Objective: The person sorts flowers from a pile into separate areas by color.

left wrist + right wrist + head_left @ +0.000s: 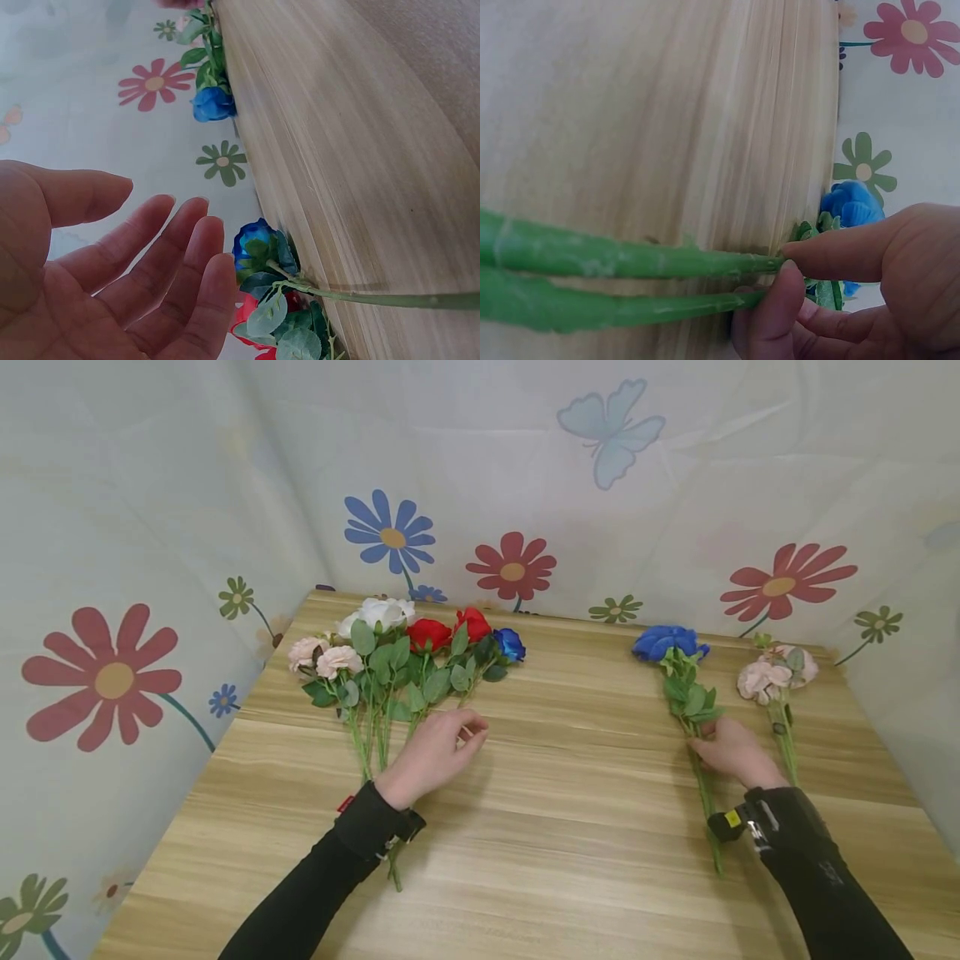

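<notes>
On the right side of the table, my right hand (731, 750) pinches the green stems (630, 262) of artificial blue flowers (666, 643) between thumb and fingers. Their leaves show just beyond the fingertips. My left hand (438, 752) hovers over the stems of a bunch at the left, its fingers relaxed and slightly bent, holding nothing. That bunch has white flowers (381, 614), red roses (429, 634), pale pink flowers (339, 662) and a dark blue rose (255, 241). In the left wrist view the palm is bare.
Pale pink flowers (765, 679) lie to the right of my right hand, partly behind the wrist. A wooden table (555, 860) spans the area below, and a printed cloth (487, 460) with flowers and a butterfly hangs behind and at the sides.
</notes>
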Action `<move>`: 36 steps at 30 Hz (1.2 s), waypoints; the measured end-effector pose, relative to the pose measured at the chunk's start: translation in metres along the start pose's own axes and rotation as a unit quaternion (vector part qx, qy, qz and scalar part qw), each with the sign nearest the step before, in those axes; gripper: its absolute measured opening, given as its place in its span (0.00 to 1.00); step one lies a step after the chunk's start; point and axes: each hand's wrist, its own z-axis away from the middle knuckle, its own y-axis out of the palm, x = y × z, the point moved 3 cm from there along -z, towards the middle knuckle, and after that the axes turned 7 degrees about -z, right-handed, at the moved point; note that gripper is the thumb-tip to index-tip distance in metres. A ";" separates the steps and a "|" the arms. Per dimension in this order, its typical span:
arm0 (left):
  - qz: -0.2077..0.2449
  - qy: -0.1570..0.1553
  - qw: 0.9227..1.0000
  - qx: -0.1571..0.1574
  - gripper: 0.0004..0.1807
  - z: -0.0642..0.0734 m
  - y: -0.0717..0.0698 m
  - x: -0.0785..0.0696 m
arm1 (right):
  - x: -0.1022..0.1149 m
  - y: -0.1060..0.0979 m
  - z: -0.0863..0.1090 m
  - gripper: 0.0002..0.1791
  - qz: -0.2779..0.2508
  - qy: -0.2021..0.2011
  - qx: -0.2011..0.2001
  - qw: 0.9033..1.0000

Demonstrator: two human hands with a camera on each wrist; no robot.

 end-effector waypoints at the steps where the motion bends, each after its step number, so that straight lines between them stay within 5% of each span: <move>1: 0.000 0.000 1.000 0.000 0.12 0.000 0.000 0.000 | 0.000 0.000 0.000 0.33 0.003 0.001 0.001 1.000; 11: -0.003 -0.001 1.000 0.004 0.12 0.001 -0.001 0.001 | 0.004 0.003 0.002 0.20 0.018 -0.008 -0.020 1.000; 16: -0.007 -0.013 1.000 0.010 0.13 0.002 -0.002 0.002 | 0.009 0.002 0.008 0.23 0.030 -0.013 -0.043 0.999; 21: -0.047 -0.027 0.999 0.001 0.14 0.006 -0.006 0.004 | 0.024 0.001 0.017 0.34 0.038 -0.035 -0.112 0.992; 29: -0.119 -0.027 0.992 -0.039 0.13 0.012 -0.014 0.009 | 0.059 0.014 0.025 0.20 -0.044 -0.128 -0.190 0.972; 36: -0.147 -0.049 0.987 -0.045 0.12 0.019 -0.020 0.015 | 0.090 0.037 0.023 0.18 -0.185 -0.148 -0.153 0.959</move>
